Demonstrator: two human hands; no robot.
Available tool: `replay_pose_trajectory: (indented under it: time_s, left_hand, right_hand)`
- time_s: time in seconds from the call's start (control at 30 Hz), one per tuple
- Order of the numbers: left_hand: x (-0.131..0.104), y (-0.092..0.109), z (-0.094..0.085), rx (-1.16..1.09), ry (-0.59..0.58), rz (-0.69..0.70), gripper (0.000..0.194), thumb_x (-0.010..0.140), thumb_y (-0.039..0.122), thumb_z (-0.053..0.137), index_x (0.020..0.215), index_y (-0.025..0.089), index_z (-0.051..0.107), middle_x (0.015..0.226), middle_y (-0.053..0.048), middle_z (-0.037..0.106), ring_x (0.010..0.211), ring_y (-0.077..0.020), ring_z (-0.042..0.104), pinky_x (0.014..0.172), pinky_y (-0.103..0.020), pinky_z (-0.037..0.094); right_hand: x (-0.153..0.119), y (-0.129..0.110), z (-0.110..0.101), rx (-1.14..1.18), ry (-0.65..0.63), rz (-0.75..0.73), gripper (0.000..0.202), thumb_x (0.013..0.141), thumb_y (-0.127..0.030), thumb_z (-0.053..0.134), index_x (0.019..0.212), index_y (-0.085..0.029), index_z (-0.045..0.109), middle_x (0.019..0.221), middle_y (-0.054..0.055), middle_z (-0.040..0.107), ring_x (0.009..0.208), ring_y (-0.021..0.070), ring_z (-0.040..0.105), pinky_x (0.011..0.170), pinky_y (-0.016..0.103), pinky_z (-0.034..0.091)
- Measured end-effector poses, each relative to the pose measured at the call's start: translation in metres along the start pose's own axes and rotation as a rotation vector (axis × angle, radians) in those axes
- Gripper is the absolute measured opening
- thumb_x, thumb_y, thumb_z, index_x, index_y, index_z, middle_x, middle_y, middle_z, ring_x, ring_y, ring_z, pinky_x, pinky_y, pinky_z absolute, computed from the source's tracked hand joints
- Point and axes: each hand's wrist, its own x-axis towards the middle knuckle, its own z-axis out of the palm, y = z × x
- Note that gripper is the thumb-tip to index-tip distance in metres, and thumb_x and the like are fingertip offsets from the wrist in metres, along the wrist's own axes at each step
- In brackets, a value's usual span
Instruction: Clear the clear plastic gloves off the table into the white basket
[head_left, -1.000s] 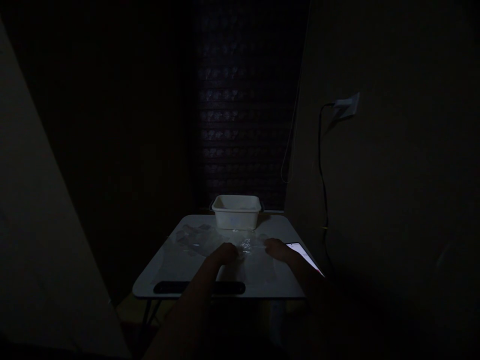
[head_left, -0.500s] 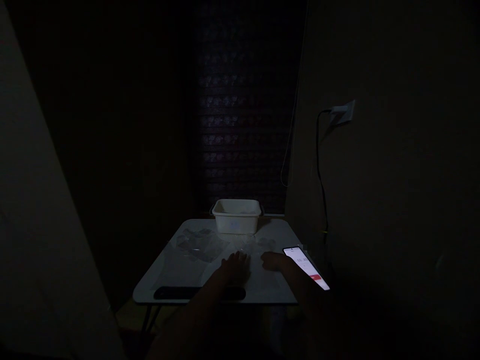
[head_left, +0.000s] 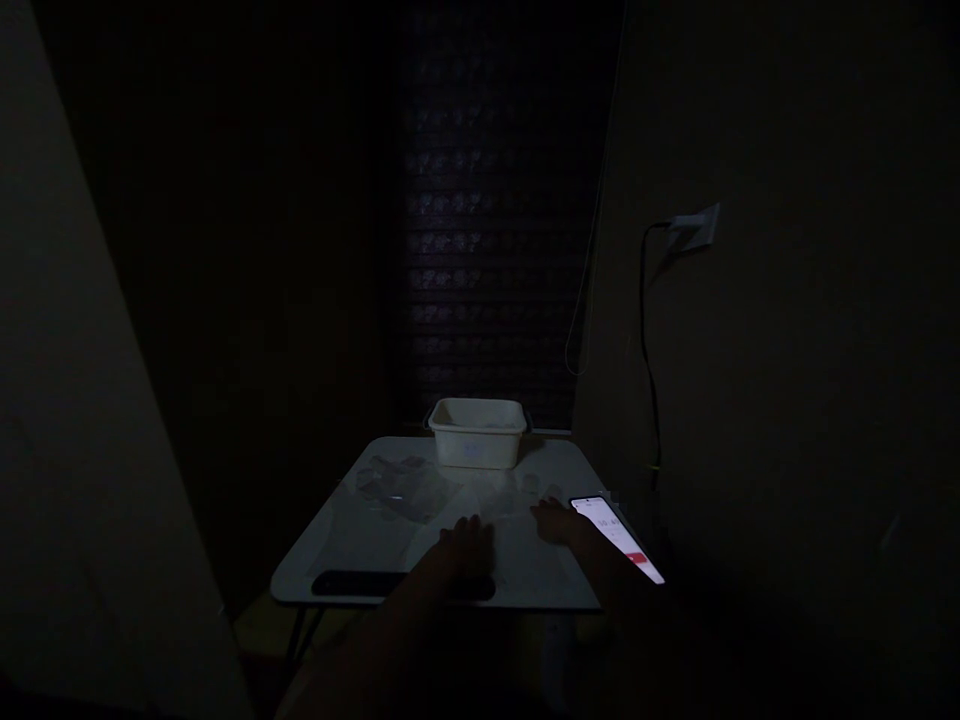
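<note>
The scene is very dim. My left hand [head_left: 466,547] lies palm down on the white folding table [head_left: 525,585], fingers stretched forward at the near edge of a clear plastic sheet or bag [head_left: 491,500]. To its right, my right hand [head_left: 555,522] rests low over the table beside the same plastic, its fingers pointing left and slightly apart. Nothing shows in either hand, though the darkness hides finger detail. Another crumpled clear plastic bag [head_left: 405,490] is spread on the left part of the table.
A white plastic basin [head_left: 478,445] with side handles stands at the table's back. A lit phone [head_left: 619,540] lies at the right edge, beside my right forearm. A dark slot [head_left: 360,583] runs along the front. A cable [head_left: 646,340] hangs from the wall socket [head_left: 697,225].
My left hand has drawn back slightly toward me. My right hand has shifted a little to the right, so the gap between them is wider. The plastic between them looks flatter.
</note>
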Motion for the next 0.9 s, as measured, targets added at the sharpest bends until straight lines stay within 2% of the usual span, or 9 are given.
replay_pose_trajectory:
  time_s: [0.1, 0.2, 0.3, 0.47, 0.67, 0.9]
  left_hand:
    - [-0.001, -0.005, 0.003, -0.048, 0.034, -0.013, 0.055, 0.067, 0.04, 0.033, 0.115, 0.018, 0.018, 0.118, -0.015, 0.024, 0.104, -0.029, 0.026, 0.072, -0.048, 0.029]
    - [0.002, -0.008, 0.004, -0.076, 0.038, -0.006, 0.058, 0.063, 0.043, 0.038, 0.113, 0.018, 0.023, 0.116, -0.014, 0.028, 0.102, -0.0295, 0.029, 0.071, -0.048, 0.031]
    - [0.003, -0.008, 0.005, -0.067, 0.065, 0.017, 0.051, 0.067, 0.044, 0.031, 0.111, 0.019, 0.027, 0.117, -0.014, 0.028, 0.103, -0.0279, 0.028, 0.072, -0.046, 0.03]
    - [-0.003, -0.003, 0.01, -0.045, 0.091, 0.069, 0.054, 0.071, 0.047, 0.02, 0.117, 0.018, 0.016, 0.123, -0.012, 0.018, 0.109, -0.027, 0.018, 0.077, -0.048, 0.025]
    - [-0.007, 0.002, 0.015, -0.009, 0.078, 0.041, 0.054, 0.071, 0.043, 0.022, 0.117, 0.017, 0.018, 0.124, -0.011, 0.016, 0.11, -0.0273, 0.015, 0.079, -0.047, 0.022]
    - [-0.006, 0.006, 0.011, -0.009, 0.084, 0.036, 0.054, 0.071, 0.045, 0.022, 0.117, 0.017, 0.019, 0.125, -0.012, 0.015, 0.11, -0.0279, 0.014, 0.079, -0.047, 0.022]
  right_hand:
    - [0.002, 0.002, 0.003, -0.008, 0.012, -0.017, 0.04, 0.067, -0.007, 0.032, 0.106, -0.013, 0.04, 0.109, 0.013, 0.043, 0.102, 0.0205, 0.034, 0.081, 0.037, 0.027]
    - [0.006, -0.001, 0.003, -0.008, 0.024, -0.024, 0.042, 0.067, -0.008, 0.031, 0.107, -0.014, 0.04, 0.109, 0.012, 0.042, 0.103, 0.0199, 0.033, 0.082, 0.037, 0.026]
    - [0.007, -0.007, 0.003, -0.004, 0.023, -0.035, 0.043, 0.066, -0.011, 0.033, 0.108, -0.021, 0.038, 0.113, 0.008, 0.039, 0.105, 0.0205, 0.03, 0.081, 0.039, 0.027]
    - [0.005, -0.016, 0.012, -0.075, 0.075, -0.087, 0.045, 0.067, -0.015, 0.035, 0.11, -0.028, 0.033, 0.12, 0.006, 0.029, 0.109, 0.0253, 0.019, 0.078, 0.046, 0.026]
    - [0.004, -0.012, 0.024, -0.148, 0.206, 0.009, 0.039, 0.072, -0.018, 0.028, 0.109, -0.025, 0.036, 0.118, 0.011, 0.031, 0.109, 0.0267, 0.019, 0.078, 0.048, 0.024]
    - [0.009, -0.013, 0.019, -0.096, 0.217, 0.102, 0.037, 0.072, -0.019, 0.029, 0.107, -0.023, 0.039, 0.116, 0.01, 0.034, 0.108, 0.0254, 0.022, 0.079, 0.044, 0.024]
